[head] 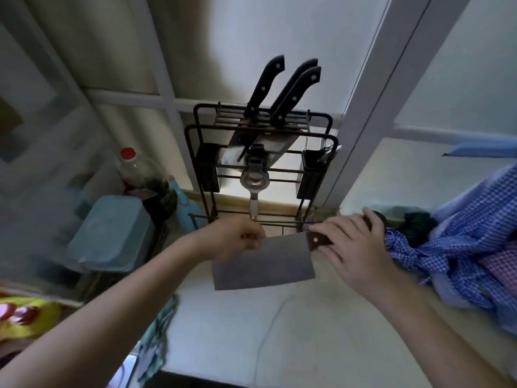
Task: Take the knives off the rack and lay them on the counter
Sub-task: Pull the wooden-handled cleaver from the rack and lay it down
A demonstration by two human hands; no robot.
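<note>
Gripping a cleaver (263, 263) by its handle, the right hand (354, 247) holds it over the surface (321, 331); left hand (237, 242) fingers pinch its blade. Three knives (264, 85) stand in the rack (260, 166) at twelve o'clock.

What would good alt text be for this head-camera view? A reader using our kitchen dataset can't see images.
Two bare hands hold a cleaver low over a pale counter: the right hand on its brown handle, the left hand at the blade's far end. Behind stands a black wire rack with three black-handled knives in its top slots.
</note>
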